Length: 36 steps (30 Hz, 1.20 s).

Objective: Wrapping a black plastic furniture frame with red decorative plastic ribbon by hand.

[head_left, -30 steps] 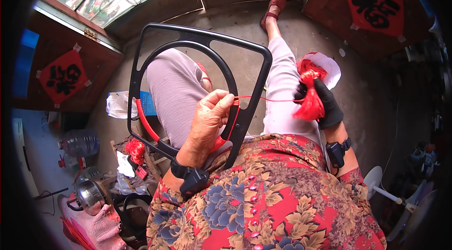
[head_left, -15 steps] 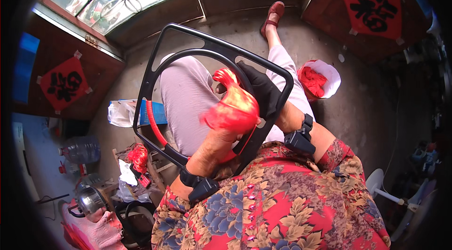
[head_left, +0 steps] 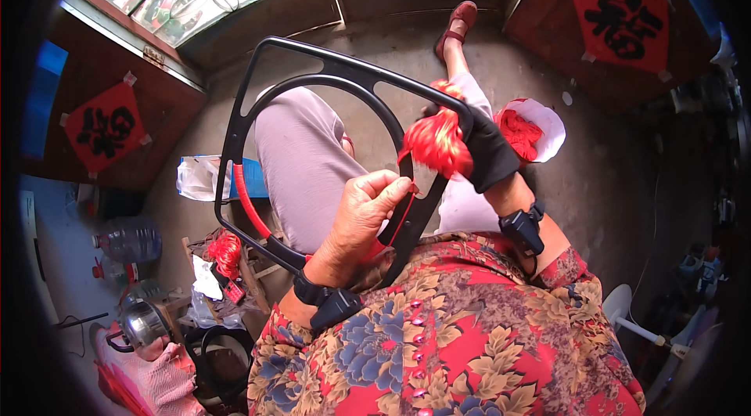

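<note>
A black frame [head_left: 340, 65] with a round ring inside it lies tilted across my lap. Red cord wrapping [head_left: 247, 198] covers part of the ring's left side, and more red shows near its lower edge. My left hand [head_left: 356, 216], bare, pinches the red cord against the frame's right inner edge, thumb on forefinger. A hank of shiny red cord [head_left: 438, 144] is gripped by my right hand [head_left: 493, 156], which wears a black glove. That hand is at the frame's right side, its fingers mostly hidden by the hank.
To the right on the floor stands a white-rimmed container [head_left: 547, 126] with red material inside. A low wooden stand [head_left: 258, 287] at lower left bears a red cord bundle [head_left: 225, 253]. Nearby are a metal kettle [head_left: 147, 334], a plastic bottle [head_left: 129, 244] and a blue-and-white bag [head_left: 205, 178].
My right hand has carried the hank of cord from inside the ring to the frame's right side. The left hand, earlier partly behind the hank, now shows plainly. The frame has shifted slightly left.
</note>
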Each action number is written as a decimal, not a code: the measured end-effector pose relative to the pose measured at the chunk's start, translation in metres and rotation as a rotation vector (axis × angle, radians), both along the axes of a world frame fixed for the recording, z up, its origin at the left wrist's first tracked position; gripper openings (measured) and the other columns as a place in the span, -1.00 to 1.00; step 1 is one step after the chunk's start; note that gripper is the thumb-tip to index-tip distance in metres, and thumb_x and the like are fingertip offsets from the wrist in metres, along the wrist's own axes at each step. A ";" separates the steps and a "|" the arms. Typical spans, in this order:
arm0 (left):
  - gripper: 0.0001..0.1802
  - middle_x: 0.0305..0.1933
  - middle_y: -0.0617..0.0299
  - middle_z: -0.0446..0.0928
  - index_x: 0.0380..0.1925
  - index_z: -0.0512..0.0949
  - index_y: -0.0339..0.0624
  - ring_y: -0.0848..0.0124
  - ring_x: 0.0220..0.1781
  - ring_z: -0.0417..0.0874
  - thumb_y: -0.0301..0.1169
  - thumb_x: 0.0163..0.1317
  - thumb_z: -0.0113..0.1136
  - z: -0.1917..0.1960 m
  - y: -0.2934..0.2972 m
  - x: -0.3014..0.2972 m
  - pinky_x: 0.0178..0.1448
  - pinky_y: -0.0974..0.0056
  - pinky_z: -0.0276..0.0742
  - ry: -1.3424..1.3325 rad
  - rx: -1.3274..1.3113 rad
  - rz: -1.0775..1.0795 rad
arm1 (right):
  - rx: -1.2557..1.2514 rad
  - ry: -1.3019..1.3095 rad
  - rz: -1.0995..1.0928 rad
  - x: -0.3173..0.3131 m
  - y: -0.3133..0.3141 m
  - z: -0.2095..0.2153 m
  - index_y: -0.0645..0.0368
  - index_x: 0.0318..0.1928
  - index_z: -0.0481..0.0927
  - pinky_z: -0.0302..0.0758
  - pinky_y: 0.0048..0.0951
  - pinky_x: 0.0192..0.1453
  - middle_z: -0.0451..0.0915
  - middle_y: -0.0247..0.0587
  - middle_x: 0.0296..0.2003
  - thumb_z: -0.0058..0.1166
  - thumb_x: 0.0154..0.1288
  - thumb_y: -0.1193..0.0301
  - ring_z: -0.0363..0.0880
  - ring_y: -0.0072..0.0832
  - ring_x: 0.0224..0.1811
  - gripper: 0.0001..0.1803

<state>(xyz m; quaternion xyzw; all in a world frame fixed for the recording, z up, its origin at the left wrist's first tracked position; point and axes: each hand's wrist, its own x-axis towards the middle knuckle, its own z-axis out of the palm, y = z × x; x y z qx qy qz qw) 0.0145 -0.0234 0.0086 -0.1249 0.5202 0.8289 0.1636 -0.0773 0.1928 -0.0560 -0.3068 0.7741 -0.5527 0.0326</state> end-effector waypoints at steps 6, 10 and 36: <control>-0.81 -0.49 0.39 0.55 -0.36 0.56 -0.20 0.74 -0.57 0.47 -0.31 0.27 0.12 -0.007 -0.008 -0.001 -0.51 0.63 0.34 -0.039 -0.029 0.014 | -1.077 -1.064 -0.019 -0.011 0.024 0.034 0.23 -0.01 0.44 0.47 -0.37 0.00 0.55 -0.23 -0.22 -0.13 0.38 0.17 0.55 -0.45 -0.20 -0.60; -0.82 -0.43 0.34 0.56 -0.25 0.52 -0.24 0.64 -0.47 0.57 -0.35 0.29 0.08 -0.016 -0.005 -0.004 -0.40 0.54 0.51 -0.002 0.058 0.056 | -0.835 -1.195 0.156 0.026 0.064 0.017 0.23 0.00 0.45 0.46 -0.35 0.04 0.57 -0.24 -0.22 -0.04 0.32 0.28 0.54 -0.43 -0.15 -0.66; -0.76 -0.34 0.38 0.57 -0.18 0.53 -0.22 0.71 -0.46 0.45 -0.33 0.21 0.19 -0.006 0.003 -0.005 -0.41 0.56 0.37 -0.070 0.166 -0.060 | -0.947 -1.533 0.460 -0.018 -0.077 0.052 0.28 0.02 0.44 0.52 -0.41 -0.07 0.58 -0.11 -0.21 -0.07 0.34 0.12 0.57 -0.42 -0.21 -0.53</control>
